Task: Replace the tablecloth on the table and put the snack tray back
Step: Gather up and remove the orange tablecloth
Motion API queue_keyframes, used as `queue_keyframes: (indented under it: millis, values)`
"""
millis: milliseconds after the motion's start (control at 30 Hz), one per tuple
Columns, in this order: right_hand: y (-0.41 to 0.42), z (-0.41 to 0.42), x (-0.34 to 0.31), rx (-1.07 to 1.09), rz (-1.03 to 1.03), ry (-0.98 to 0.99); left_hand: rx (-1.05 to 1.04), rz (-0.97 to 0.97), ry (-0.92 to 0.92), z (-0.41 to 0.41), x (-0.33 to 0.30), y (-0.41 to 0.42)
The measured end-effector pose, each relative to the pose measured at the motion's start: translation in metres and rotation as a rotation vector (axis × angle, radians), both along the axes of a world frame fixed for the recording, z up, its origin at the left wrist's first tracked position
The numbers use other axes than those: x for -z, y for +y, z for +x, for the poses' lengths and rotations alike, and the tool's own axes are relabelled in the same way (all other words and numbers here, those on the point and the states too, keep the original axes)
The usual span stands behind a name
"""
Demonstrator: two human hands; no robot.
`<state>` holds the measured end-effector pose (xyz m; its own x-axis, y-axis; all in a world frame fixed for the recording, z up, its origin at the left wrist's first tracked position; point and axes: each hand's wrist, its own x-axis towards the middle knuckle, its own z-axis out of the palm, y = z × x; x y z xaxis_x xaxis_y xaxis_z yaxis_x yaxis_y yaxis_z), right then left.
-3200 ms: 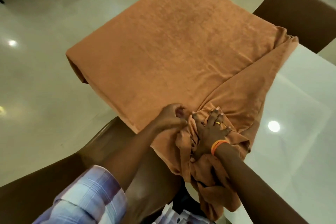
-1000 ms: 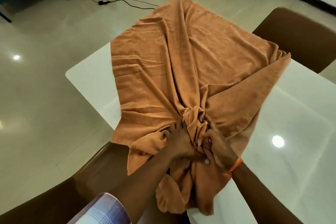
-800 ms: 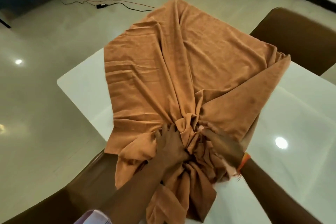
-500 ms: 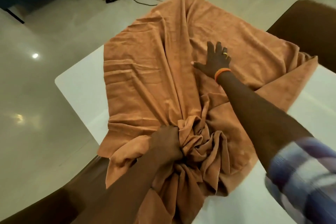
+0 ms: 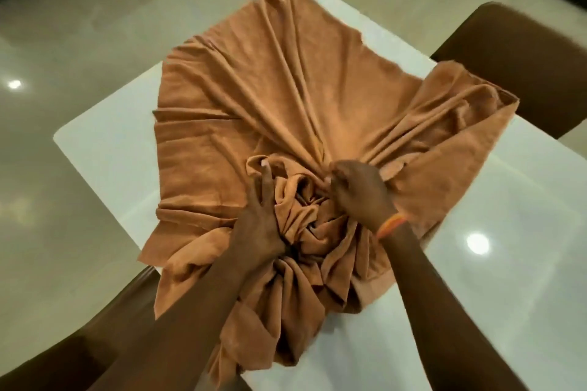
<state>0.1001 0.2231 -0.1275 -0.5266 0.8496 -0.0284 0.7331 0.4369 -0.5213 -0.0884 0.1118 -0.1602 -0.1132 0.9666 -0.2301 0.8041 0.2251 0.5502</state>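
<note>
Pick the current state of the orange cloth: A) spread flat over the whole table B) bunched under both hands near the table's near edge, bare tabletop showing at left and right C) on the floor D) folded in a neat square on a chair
B: both the left hand and the right hand clutch gathered folds of the orange cloth, and the white table shows bare on either side.

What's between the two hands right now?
In the head view, a bunched-up wad of the orange tablecloth sits between the left hand and the right hand, each gripping its folds; no bare table shows there.
</note>
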Motion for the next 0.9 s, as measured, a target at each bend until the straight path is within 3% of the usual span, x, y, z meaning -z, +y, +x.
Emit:
queue_keyframes:
  millis: [133,233,300,367,400,633,800,900]
  values:
    - [-0.095,0.009,-0.027,-0.253,-0.180,0.003,0.143,0.049,0.084,0.000,0.001,0.001]
    - [-0.080,0.010,-0.039,-0.386,-0.328,-0.016,0.198,-0.037,0.081,-0.002,0.000,0.005]
    - [-0.038,-0.006,-0.041,-0.196,-0.222,0.071,0.191,-0.112,0.067,-0.003,0.001,0.007]
    - [0.017,-0.038,-0.034,0.124,-0.026,0.113,0.227,-0.100,0.084,-0.002,0.002,0.006]
    - [0.045,-0.060,-0.027,0.184,0.002,0.111,0.242,-0.074,0.090,-0.001,0.003,0.005]
    - [0.131,-0.173,0.031,-0.206,-0.039,-0.514,0.183,-0.111,0.090,0.000,0.013,0.003]
    - [0.124,-0.170,0.007,-0.316,0.026,-0.466,0.188,-0.098,0.099,0.002,0.010,0.001]
    - [0.118,-0.119,-0.030,-0.170,-0.052,-0.375,0.140,-0.005,0.067,0.007,0.004,-0.007]
